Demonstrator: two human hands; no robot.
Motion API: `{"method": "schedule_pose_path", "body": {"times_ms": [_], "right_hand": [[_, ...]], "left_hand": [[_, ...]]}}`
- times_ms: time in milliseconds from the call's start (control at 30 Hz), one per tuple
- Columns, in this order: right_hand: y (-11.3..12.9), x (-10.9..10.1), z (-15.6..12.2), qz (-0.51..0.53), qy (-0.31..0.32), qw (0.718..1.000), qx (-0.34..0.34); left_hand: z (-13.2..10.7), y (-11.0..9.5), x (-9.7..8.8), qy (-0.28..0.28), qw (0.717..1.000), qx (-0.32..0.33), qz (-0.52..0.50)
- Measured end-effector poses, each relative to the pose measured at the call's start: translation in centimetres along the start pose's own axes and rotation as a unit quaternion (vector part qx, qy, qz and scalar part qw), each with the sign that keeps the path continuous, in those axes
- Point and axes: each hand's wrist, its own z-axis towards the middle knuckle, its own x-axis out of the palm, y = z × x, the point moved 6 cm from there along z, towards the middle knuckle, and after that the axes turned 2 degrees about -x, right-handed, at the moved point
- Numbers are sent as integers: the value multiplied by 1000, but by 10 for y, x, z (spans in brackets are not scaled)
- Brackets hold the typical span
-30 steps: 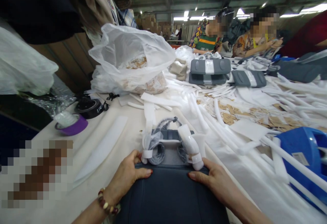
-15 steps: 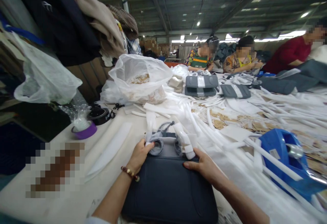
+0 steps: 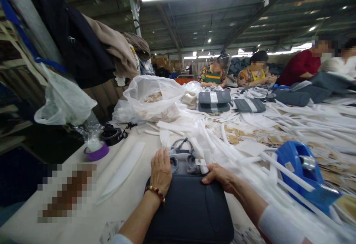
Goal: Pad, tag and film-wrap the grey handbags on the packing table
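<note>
A dark navy handbag [image 3: 191,207] lies flat in front of me, its wrapped handle [image 3: 182,144] stretched away from its top edge. Clear film covers the round rings [image 3: 191,162] at the handle's base, and white foam [image 3: 204,167] wraps its right side. My left hand [image 3: 161,170] rests over the bag's upper left corner, fingers straight and pointing away beside the left ring. At the upper right corner, my right hand [image 3: 221,177] grips the edge with the thumb on top; its other fingers are mostly hidden.
A blue tape dispenser [image 3: 299,173] stands at right among white foam strips [image 3: 286,170]. Tape rolls, one purple [image 3: 97,152] and one black [image 3: 112,136], sit at left. Beyond are a plastic bag [image 3: 155,99], grey bags [image 3: 214,97] and several co-workers [image 3: 214,73].
My left hand has gone from holding the top corner with its thumb to lying over it with straight fingers. The right hand still grips its corner. The camera view has tilted up.
</note>
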Motion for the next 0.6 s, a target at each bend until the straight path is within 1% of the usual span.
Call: {"method": "schedule_pose_path", "body": {"times_ms": [67, 133, 200, 300, 367, 433, 600], "right_hand": [[0, 1, 0, 13, 11, 1000, -4], [-1, 1, 1, 25, 17, 1000, -8], [-2, 0, 2, 34, 19, 999, -10], [-3, -1, 3, 42, 20, 999, -8], [-5, -3, 4, 47, 18, 999, -4], [-8, -4, 5, 54, 14, 998, 3], [-8, -2, 9, 103, 21, 994, 3]], "left_hand": [[6, -14, -1, 16, 998, 59, 0], [18, -31, 2, 37, 994, 101, -1], [35, -46, 10, 59, 992, 111, 3], [59, -60, 31, 98, 992, 82, 18], [68, -64, 44, 130, 989, 67, 29], [71, -65, 55, 158, 985, 65, 36], [77, -63, 71, 215, 971, 91, 47]]}}
